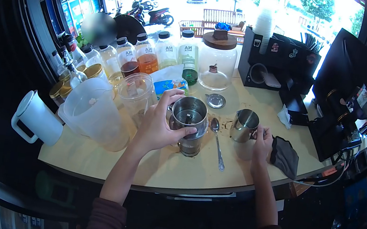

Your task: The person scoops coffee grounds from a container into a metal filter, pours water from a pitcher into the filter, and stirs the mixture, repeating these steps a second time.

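My left hand (161, 128) is closed around the rim of a metal drip coffee filter (190, 108), thumb at the near side and fingers at the far left. The filter sits on a glass (190, 146), and a small post shows inside it. To the right, my right hand (262, 144) grips the handle of a small steel pitcher (244, 126), which stands upright at the counter. Between them lies a metal spoon (218, 143), bowl end away from me. A round metal lid (216, 101) lies behind the filter. Dark grounds are scattered near the pitcher.
Left of my hand stand a clear plastic jar (137, 92), a large translucent pitcher (93, 113) and a white jug (37, 117). Several bottles (147, 57) line the back beside a wooden-lidded glass jar (218, 63). A dark cloth (285, 157), black organizer (279, 62) and monitor (356, 88) are rightward.
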The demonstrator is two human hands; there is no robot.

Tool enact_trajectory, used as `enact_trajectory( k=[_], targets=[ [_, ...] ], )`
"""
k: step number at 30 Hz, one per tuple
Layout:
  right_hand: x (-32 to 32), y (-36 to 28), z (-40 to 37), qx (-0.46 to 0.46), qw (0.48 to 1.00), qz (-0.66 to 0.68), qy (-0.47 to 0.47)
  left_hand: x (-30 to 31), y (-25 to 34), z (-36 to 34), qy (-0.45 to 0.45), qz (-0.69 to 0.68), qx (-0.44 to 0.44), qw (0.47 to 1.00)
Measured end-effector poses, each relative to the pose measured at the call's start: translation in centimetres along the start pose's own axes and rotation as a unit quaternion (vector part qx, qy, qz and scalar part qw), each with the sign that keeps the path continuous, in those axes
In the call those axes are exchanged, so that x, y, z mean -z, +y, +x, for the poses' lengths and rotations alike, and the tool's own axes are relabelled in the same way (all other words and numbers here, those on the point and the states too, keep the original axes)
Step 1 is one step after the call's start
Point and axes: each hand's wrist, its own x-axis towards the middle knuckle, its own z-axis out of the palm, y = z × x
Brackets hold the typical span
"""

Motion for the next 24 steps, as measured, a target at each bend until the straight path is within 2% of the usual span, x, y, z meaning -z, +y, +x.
enact_trajectory(
  k=[9,11,15,21,23,24],
  targets=[
    [0.0,0.0,0.1,0.001,1.000,-0.004,-0.002,0.4,-0.3,0.0,-0.027,0.022,-0.022,0.999],
    [0.0,-0.1,0.1,0.004,1.000,-0.004,-0.003,0.4,-0.2,0.2,-0.073,-0.016,0.018,0.997],
    [0.1,-0.2,0.0,-0.012,1.000,-0.020,0.001,0.4,-0.8,0.3,-0.087,-0.028,0.015,0.996],
    [0.0,-0.6,-0.2,-0.006,1.000,-0.009,-0.003,0.0,-1.5,-0.2,-0.051,-0.034,-0.029,0.998],
    [-0.1,-1.1,-0.4,-0.022,1.000,-0.009,-0.019,0.2,-0.9,-0.9,0.018,0.015,-0.080,0.996],
    [0.1,-0.9,-0.3,-0.020,1.000,-0.010,-0.019,0.2,-1.3,-1.4,0.018,0.014,-0.082,0.996]
  ],
)
